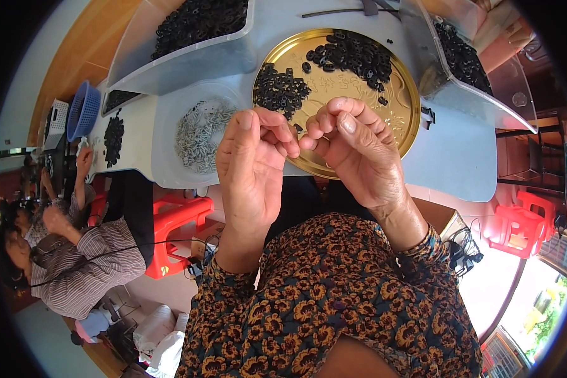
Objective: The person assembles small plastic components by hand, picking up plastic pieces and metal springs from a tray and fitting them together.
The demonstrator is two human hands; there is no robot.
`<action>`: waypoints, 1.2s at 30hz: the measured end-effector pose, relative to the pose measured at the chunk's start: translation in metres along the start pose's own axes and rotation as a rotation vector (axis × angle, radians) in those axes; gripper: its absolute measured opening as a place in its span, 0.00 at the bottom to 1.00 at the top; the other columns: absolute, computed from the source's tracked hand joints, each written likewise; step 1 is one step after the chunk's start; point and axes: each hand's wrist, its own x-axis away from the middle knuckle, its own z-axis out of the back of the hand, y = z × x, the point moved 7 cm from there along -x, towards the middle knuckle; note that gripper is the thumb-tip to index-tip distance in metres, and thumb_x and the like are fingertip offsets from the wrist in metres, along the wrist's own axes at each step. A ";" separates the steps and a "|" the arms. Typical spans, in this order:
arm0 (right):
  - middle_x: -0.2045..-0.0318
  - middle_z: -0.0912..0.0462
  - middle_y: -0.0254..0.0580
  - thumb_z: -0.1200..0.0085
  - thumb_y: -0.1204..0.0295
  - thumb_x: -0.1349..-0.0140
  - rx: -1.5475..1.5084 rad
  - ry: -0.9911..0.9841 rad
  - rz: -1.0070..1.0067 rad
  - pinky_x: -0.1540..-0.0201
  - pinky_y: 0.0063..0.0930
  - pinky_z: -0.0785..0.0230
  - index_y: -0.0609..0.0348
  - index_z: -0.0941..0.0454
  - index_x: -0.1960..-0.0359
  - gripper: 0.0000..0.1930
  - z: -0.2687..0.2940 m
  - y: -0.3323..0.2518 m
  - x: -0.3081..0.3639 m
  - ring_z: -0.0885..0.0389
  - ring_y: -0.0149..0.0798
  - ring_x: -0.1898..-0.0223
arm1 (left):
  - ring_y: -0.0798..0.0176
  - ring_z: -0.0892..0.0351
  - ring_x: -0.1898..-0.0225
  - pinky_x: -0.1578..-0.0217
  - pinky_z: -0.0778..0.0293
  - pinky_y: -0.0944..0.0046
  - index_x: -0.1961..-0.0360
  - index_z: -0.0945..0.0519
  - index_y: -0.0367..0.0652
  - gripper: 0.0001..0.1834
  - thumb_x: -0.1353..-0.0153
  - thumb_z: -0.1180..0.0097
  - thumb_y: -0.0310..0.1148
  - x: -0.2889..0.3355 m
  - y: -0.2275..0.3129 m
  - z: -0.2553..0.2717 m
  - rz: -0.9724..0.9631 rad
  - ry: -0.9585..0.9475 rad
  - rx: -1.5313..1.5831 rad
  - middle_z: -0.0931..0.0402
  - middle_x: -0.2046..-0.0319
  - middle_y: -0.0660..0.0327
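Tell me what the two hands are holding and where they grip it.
The left hand and right hand meet fingertip to fingertip above the gold tray, pinching something tiny and dark; what it is and where it's gripped cannot be told.

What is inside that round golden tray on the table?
The golden tray holds two heaps of small black rings, one at its left, one at the top. Its near edge is covered by the left hand and right hand, so anything there is hidden.

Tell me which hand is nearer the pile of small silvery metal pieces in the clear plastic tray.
Left. The left hand is raised just right of the pile of small silvery metal pieces; the right hand is farther right, over the round gold metal tray.
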 end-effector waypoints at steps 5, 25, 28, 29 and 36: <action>0.60 0.20 0.40 0.51 0.74 0.32 0.060 -0.015 0.024 0.48 0.35 0.28 0.60 0.23 0.51 0.11 -0.001 -0.001 0.002 0.22 0.35 0.57 | 0.67 0.30 0.68 0.65 0.32 0.67 0.62 0.25 0.38 0.15 0.28 0.57 0.40 0.002 0.000 -0.001 -0.007 -0.003 -0.017 0.27 0.70 0.59; 0.62 0.20 0.42 0.52 0.74 0.31 0.171 -0.026 0.132 0.50 0.33 0.29 0.61 0.26 0.56 0.07 -0.003 -0.012 0.001 0.22 0.35 0.58 | 0.59 0.25 0.59 0.54 0.29 0.60 0.53 0.26 0.34 0.21 0.27 0.64 0.42 0.001 -0.004 -0.008 0.022 -0.081 0.155 0.24 0.61 0.53; 0.62 0.21 0.42 0.53 0.72 0.30 0.134 -0.036 0.158 0.48 0.36 0.30 0.60 0.26 0.57 0.07 0.000 -0.015 -0.001 0.22 0.37 0.58 | 0.53 0.26 0.49 0.45 0.33 0.55 0.45 0.30 0.33 0.27 0.26 0.70 0.46 0.001 -0.004 -0.012 0.019 -0.103 0.223 0.26 0.51 0.47; 0.62 0.21 0.42 0.53 0.72 0.30 0.129 -0.044 0.155 0.48 0.36 0.30 0.60 0.26 0.57 0.07 0.000 -0.014 -0.001 0.22 0.37 0.58 | 0.50 0.28 0.44 0.41 0.35 0.52 0.42 0.32 0.33 0.29 0.26 0.72 0.48 0.001 -0.003 -0.013 0.006 -0.132 0.233 0.27 0.47 0.44; 0.62 0.23 0.41 0.53 0.70 0.30 0.105 -0.026 0.156 0.48 0.36 0.30 0.59 0.27 0.58 0.07 0.004 -0.013 -0.001 0.23 0.38 0.58 | 0.48 0.32 0.41 0.38 0.39 0.50 0.38 0.35 0.35 0.31 0.26 0.74 0.50 -0.001 -0.005 -0.018 0.014 -0.203 0.262 0.33 0.40 0.44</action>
